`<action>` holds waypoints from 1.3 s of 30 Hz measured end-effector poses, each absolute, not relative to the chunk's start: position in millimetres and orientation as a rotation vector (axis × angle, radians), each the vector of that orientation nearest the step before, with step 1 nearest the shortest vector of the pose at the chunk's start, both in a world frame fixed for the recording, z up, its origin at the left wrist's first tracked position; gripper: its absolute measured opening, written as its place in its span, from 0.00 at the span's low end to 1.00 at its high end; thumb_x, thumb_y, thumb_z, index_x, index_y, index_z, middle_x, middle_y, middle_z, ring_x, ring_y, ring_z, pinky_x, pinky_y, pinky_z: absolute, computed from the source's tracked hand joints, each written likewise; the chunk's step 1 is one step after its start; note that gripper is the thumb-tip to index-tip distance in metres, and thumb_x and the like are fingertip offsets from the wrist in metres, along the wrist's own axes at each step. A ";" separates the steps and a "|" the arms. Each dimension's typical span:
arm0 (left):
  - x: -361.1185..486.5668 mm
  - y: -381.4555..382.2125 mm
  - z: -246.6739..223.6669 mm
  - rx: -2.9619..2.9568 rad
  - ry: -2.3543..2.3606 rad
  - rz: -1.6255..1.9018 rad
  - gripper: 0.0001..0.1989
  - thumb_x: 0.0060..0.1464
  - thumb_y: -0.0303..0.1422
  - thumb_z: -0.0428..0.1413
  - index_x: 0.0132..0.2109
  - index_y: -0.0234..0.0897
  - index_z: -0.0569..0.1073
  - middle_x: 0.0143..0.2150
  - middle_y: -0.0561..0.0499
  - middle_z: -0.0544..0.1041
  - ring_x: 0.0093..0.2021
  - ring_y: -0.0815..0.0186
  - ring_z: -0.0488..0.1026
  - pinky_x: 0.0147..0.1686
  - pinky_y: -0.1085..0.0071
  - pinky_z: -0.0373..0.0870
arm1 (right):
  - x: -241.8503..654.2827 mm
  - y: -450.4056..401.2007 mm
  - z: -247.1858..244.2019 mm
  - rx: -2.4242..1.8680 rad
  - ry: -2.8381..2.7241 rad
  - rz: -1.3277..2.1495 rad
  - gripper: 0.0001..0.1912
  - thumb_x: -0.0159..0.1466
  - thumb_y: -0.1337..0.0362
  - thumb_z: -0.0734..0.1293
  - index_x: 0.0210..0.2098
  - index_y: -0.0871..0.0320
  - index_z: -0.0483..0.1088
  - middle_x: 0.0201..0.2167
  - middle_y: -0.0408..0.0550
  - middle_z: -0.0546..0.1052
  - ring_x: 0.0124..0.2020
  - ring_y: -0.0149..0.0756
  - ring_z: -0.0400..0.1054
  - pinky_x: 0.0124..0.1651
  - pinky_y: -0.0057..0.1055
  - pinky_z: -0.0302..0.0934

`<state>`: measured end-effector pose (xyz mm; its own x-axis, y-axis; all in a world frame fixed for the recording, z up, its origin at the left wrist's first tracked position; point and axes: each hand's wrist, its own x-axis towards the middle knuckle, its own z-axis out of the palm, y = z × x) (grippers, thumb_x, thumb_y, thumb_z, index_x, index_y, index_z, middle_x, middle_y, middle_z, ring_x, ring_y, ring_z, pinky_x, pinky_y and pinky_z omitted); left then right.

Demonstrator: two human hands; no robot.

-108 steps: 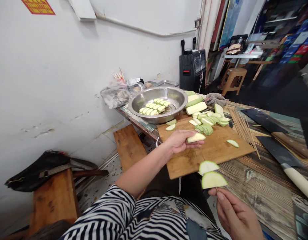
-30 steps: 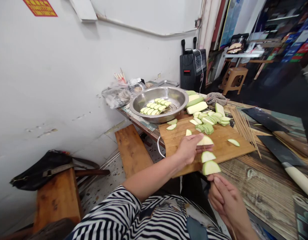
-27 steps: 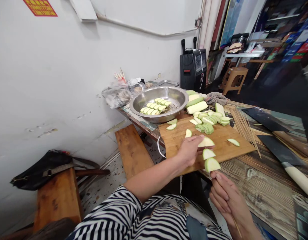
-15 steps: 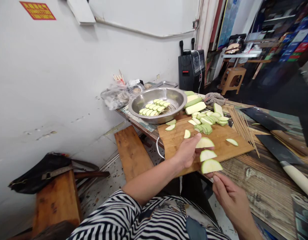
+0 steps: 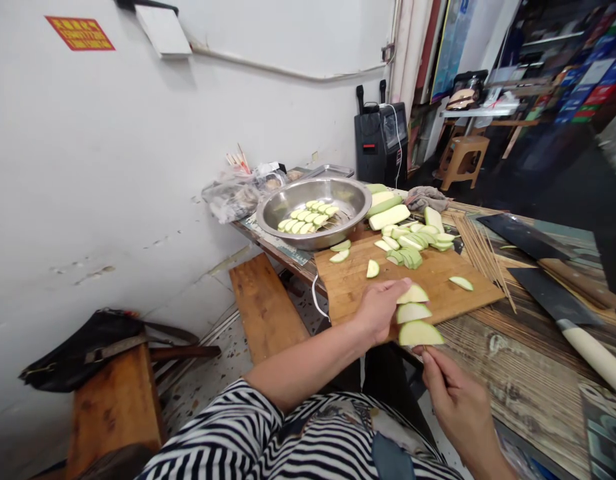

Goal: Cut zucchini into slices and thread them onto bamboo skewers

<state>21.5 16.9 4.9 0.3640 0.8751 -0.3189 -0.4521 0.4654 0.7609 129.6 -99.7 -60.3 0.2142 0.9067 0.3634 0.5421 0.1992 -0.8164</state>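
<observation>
My left hand [image 5: 383, 308] is closed on the farthest of three half-round zucchini slices, with the thumb on top of it. The nearest zucchini slice [image 5: 421, 333] and the middle one [image 5: 413, 313] line up below it on a thin skewer. My right hand [image 5: 455, 387] pinches the skewer's lower end, just under the nearest slice; most of the stick is hidden. Beneath the slices lies a wooden cutting board [image 5: 348, 287]. A heap of cut zucchini slices [image 5: 413, 240] lies at its far side, and a few single slices lie apart on the board.
A steel basin [image 5: 268, 217] holding skewered slices stands at the board's far left. Peeled zucchini pieces [image 5: 389, 217] lie beside it. To the right are loose bamboo skewers [image 5: 481, 250] and two cleavers, one with a pale handle [image 5: 595, 357]. A wooden bench [image 5: 263, 307] stands left.
My left hand has pushed the farthest slice down the skewer, closer to the middle one. The three slices now sit nearer together. My right hand keeps its pinch.
</observation>
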 end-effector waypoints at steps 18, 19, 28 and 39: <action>6.6 2.4 21.7 0.944 0.581 0.931 0.15 0.52 0.38 0.59 0.45 0.35 0.76 0.46 0.43 0.75 0.47 0.62 0.71 0.46 0.66 0.68 | 168.5 -98.6 -45.6 -0.749 -0.352 1.619 0.14 0.58 0.60 0.69 0.22 0.57 0.61 0.10 0.23 0.36 0.09 0.14 0.18 0.06 0.12 0.24; 6.6 1.5 23.4 0.978 0.616 0.956 0.14 0.51 0.38 0.59 0.44 0.34 0.76 0.45 0.43 0.75 0.46 0.62 0.71 0.45 0.67 0.68 | 167.5 -99.1 -45.5 -0.751 -0.360 1.613 0.14 0.59 0.61 0.69 0.22 0.57 0.61 0.10 0.24 0.36 0.09 0.14 0.19 0.06 0.12 0.25; 5.3 0.3 24.7 0.881 0.708 0.877 0.22 0.47 0.44 0.61 0.45 0.33 0.75 0.37 0.46 0.77 0.35 0.68 0.73 0.34 0.74 0.68 | 153.5 -106.9 -41.7 -1.345 -1.138 0.964 0.12 0.59 0.54 0.68 0.32 0.58 0.73 0.16 0.39 0.63 0.16 0.26 0.54 0.18 0.23 0.50; 4.3 6.3 14.4 0.826 0.555 0.748 0.18 0.46 0.42 0.63 0.40 0.32 0.76 0.38 0.45 0.77 0.33 0.69 0.73 0.35 0.74 0.69 | 140.5 -115.0 -38.3 -0.768 -0.495 1.688 0.09 0.63 0.59 0.65 0.29 0.57 0.67 0.12 0.28 0.44 0.08 0.16 0.30 0.09 0.15 0.35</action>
